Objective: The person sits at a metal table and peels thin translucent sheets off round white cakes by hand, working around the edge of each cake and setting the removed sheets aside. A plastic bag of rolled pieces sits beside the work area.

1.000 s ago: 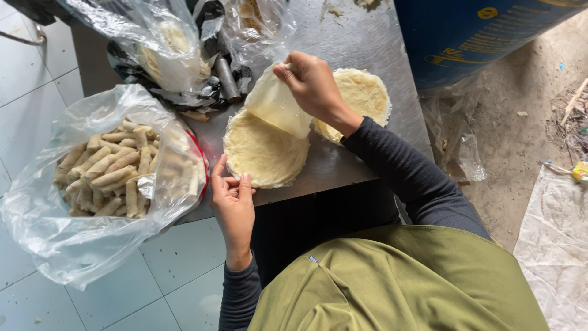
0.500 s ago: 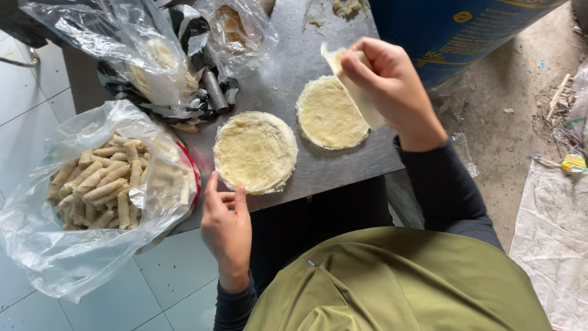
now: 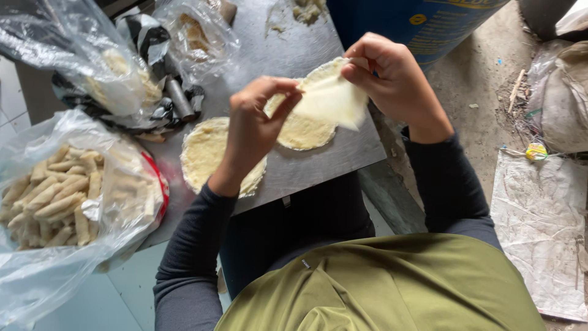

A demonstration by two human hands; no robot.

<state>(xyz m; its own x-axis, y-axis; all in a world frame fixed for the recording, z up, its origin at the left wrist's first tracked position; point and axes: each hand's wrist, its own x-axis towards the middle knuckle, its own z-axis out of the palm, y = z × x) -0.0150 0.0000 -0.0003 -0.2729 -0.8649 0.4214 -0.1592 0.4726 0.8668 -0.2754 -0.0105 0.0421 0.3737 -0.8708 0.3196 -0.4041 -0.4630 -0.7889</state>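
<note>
Pale, thin and half-translucent, the wrapper sheet (image 3: 334, 98) hangs in the air between both hands, just above the right-hand stack of wrappers (image 3: 300, 129) on the grey metal bench (image 3: 318, 165). The right hand (image 3: 392, 79) pinches the sheet's upper edge between closed fingertips; the left hand (image 3: 257, 119) grips its opposite corner with thumb and forefinger, so the sheet appears partly peeled free and pulled taut. To the left of that stack lies a second round stack (image 3: 208, 153), half hidden under the left wrist. Further left of it, a clear plastic bag (image 3: 73, 196) holds many finished rolls (image 3: 49, 202), so a good share of rolling looks done, while both stacks are still to be worked through. Beyond the stacks sit more plastic bags (image 3: 104, 67) with pale contents I cannot make out, and a blue drum (image 3: 416, 24) stands behind the bench
</note>
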